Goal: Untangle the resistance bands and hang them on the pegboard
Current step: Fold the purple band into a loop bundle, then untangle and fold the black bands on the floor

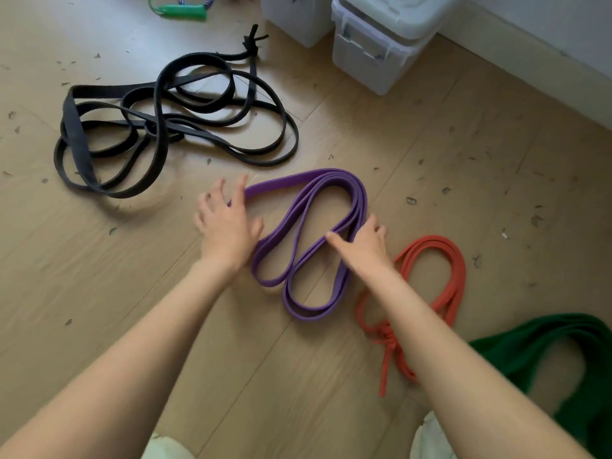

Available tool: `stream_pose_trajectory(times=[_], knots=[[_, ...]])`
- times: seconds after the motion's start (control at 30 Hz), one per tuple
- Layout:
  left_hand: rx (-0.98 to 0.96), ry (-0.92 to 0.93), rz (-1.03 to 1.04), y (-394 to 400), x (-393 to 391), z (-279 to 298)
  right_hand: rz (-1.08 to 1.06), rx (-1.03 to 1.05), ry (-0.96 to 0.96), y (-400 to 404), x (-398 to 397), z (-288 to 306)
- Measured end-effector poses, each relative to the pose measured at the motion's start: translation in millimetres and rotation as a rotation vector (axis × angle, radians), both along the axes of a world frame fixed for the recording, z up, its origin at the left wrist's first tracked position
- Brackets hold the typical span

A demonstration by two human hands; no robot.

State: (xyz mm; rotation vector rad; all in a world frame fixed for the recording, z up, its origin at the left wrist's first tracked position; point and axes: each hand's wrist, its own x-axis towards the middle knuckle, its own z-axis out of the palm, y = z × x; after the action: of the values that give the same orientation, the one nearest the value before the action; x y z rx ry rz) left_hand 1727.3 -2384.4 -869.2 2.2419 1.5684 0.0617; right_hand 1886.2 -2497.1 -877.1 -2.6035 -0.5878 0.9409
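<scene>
**Purple band under both hands on a wooden floor**

Pale wooden floorboards (430, 154), flecked with small dark scraps, fill the view, with a light wall and skirting running along the upper right.

At the centre, the right hand (362, 245) grips the purple band (331, 180) on its right side: the thumb lies over the strands from the inside and the fingers curl around them from the outside. The left hand (225, 220) sits at the band's left edge with fingers spread and fairly straight; its fingertips reach the flat end of the purple strip near the top left, though whether they press it or only hover just above cannot be told. Both bare forearms stretch in from the bottom of the view.

The purple band lies on the floor in several folded loops, roughly a figure-eight shape, between the two hands.

Just to the right of it, partly hidden behind the right forearm, an orange-red band (453, 276) lies coiled, with a knot and loose tails at its lower end. Further right, at the bottom corner, a wide dark green band (530, 346) curves across the boards.

Well apart, at upper left, a black band (172, 127) sprawls in a tangle of many overlapping loops, knotted at its top end. Beyond it, at the top edge, lies a green handle (180, 10) with a patterned cord. Two translucent lidded storage boxes (374, 44) stand at the top, near the wall.
</scene>
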Motion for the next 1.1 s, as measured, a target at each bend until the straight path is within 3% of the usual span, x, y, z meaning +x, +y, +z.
stream_pose_trajectory(times=[0.07, 0.13, 0.27, 0.37, 0.43, 0.53, 0.63, 0.7, 0.8, 1.0, 1.1], knots=[[-0.168, 0.06, -0.03, 17.6, 1.2, -5.2, -0.108, 0.051, 0.09, -5.8, -17.7, 0.4], [-0.202, 0.026, -0.175, 14.9, -5.9, -5.0, -0.191, 0.153, 0.11, -1.0, -26.5, 3.6], [-0.249, 0.028, -0.317, -6.4, -29.7, -8.4, -0.127, 0.124, 0.105, 5.5, -26.0, 12.5], [-0.24, 0.033, -0.27, -4.6, -28.7, -6.6, -0.035, -0.016, -0.1, -2.3, -19.6, 26.1], [-0.203, 0.028, -0.226, 0.8, -28.7, -1.8, 0.023, 0.078, -0.322, -0.5, -19.4, 36.5], [-0.168, -0.018, -0.16, 14.9, -34.5, 6.2, 0.149, 0.313, -0.254, 34.7, -26.8, 50.9], [-0.11, -0.102, -0.125, 33.7, -45.1, 11.8, 0.488, 0.276, -0.163, 96.7, -34.8, 42.6], [-0.053, -0.16, -0.083, 45.6, -55.9, 10.5, 0.606, 0.255, -0.191, 140.6, -33.9, 29.8], [0.042, -0.184, -0.055, 62.3, -73.0, 1.9, 0.565, 0.289, -0.276, 200.7, -24.6, 11.4], [0.22, -0.113, 0.101, 89.4, -97.5, -16.1, 0.369, 0.153, -0.344, 258.6, -6.9, -14.5], [0.196, -0.132, 0.133, 93.0, -100.1, -19.5, 0.471, 0.252, -0.448, 252.4, 0.0, -12.5]])
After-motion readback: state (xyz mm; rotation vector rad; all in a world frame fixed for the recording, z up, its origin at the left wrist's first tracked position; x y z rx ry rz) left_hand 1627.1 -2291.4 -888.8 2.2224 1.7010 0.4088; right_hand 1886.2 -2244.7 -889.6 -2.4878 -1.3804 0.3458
